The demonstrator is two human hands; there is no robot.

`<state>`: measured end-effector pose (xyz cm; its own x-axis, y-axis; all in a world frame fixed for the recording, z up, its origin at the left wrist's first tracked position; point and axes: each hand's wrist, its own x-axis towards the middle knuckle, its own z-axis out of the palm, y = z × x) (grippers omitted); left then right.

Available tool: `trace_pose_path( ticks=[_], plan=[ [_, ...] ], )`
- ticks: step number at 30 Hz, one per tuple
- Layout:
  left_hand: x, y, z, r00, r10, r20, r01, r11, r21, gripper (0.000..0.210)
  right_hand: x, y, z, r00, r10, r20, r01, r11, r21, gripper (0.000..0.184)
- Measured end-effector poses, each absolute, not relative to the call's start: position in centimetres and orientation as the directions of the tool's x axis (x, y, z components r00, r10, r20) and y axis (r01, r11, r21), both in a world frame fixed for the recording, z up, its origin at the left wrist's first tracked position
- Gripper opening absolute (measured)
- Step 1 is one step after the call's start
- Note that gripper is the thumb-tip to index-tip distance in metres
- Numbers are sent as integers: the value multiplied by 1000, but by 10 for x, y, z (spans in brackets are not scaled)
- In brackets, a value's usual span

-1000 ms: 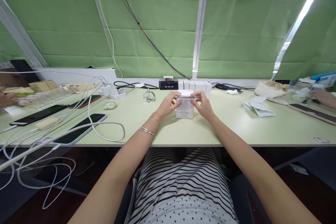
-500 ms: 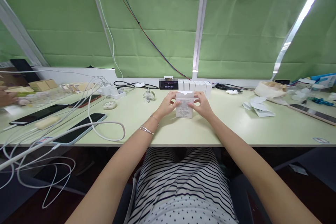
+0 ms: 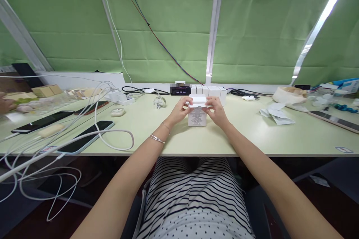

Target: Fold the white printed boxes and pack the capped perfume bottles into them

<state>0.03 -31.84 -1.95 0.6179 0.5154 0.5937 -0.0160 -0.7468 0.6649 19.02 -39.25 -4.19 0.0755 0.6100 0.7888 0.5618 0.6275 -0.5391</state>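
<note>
A small white carton (image 3: 197, 117) with fine print on its near side stands upright on the pale table. Its top flap (image 3: 198, 101) is bent over toward me. My left hand (image 3: 181, 107) pinches the flap and upper edge from the left, with a ring and thin bracelets showing. From the other side, my right hand (image 3: 215, 109) grips the same top part between thumb and fingers. What lies inside the carton is hidden.
Behind the carton stand several white boxes (image 3: 214, 91) and a digital timer (image 3: 180, 90). A clear glass bottle (image 3: 159, 101) is left of my hands. Phones (image 3: 86, 136) and tangled white cables lie farther left; paper packets (image 3: 276, 114) and a cloth bag (image 3: 288, 97) rest right.
The carton's top flap, upright before, has folded down toward me. Both hands have shifted slightly up onto the top edge, and the carton stays in place.
</note>
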Motion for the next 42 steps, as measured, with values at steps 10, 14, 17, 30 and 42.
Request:
trace_pose_path(
  ticks=[10, 14, 17, 30, 42],
  plan=[
    [1, -321, -15, 613, 522, 593, -61, -717, 695, 40, 189, -400, -35, 104, 626, 772, 535, 620, -575, 35],
    [1, -319, -17, 608, 526, 595, -41, -728, 684, 29, 190, -397, -37, 87, 647, 757, 537, 610, -583, 30],
    [0, -317, -17, 610, 517, 601, -22, -747, 665, 28, 191, -394, -39, 52, 678, 733, 538, 599, -593, 35],
    [-3, -316, -16, 602, 506, 618, -45, -751, 659, 35, 194, -390, -43, 69, 813, 578, 405, 507, -761, 82],
    [-21, -289, -8, 88, 740, 667, 175, -671, 721, 36, 192, -394, -41, -52, 890, 452, 468, 421, -777, 43]
  ],
)
